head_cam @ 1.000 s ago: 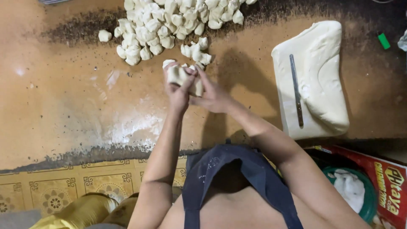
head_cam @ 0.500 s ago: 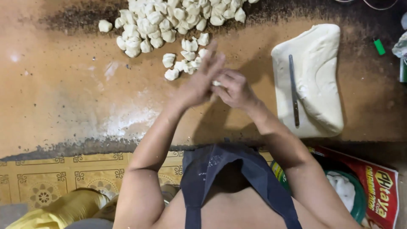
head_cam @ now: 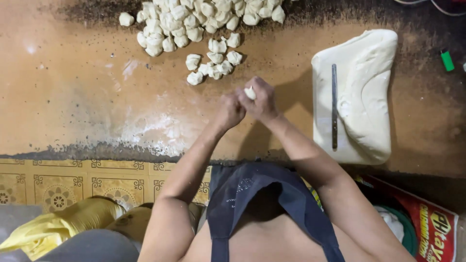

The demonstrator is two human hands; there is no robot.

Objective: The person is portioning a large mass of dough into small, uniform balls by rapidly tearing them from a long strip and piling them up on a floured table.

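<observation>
Bare floured counter point(head_cam: 73, 97) lay open to my left; ahead, the dough pieces point(head_cam: 204, 24) blocked the way, and to my right the dough slab point(head_cam: 364, 92) with its knife point(head_cam: 334, 106) stood close

One dough slab point(head_cam: 361, 97), one knife point(head_cam: 334, 106)

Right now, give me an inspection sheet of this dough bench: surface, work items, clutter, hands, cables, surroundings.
Surface: brown worktop, floured patch near the front edge.
Job's things: small dough piece between both hands; pile of dough pieces; big dough slab with a long knife on it.
Clutter: green lighter.
Hands: left hand and right hand together, fingers closed on the piece.
Cables: one at top right.
Surroundings: patterned tiles, yellow cloth, red box.
</observation>
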